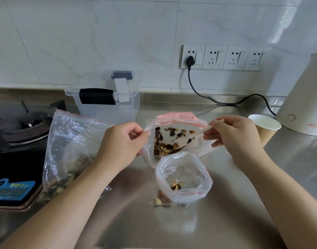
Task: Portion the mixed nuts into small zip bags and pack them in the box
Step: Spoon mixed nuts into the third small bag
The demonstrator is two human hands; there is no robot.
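Clear bags with red zip lines (185, 190); pink strip on the large bag (177, 116). Brown, black and cream nuts (163, 147). White spoon (181, 141). Clear box (107, 108), black latches. Tan cup (264, 131), white inside. Cream kettle (305, 97). Black stove (15, 141). Grey steel counter (172, 227).

A tan paper cup (265, 129) stands just right of the right hand, a cream electric kettle (303, 97) beyond it; a black gas hob (19, 132) lies left of the left hand.

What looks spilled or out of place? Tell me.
A few nuts lie on the counter by the foot of the small zip bag, apart from those inside; loose or bagged, I cannot tell. Nothing else looks spilled.
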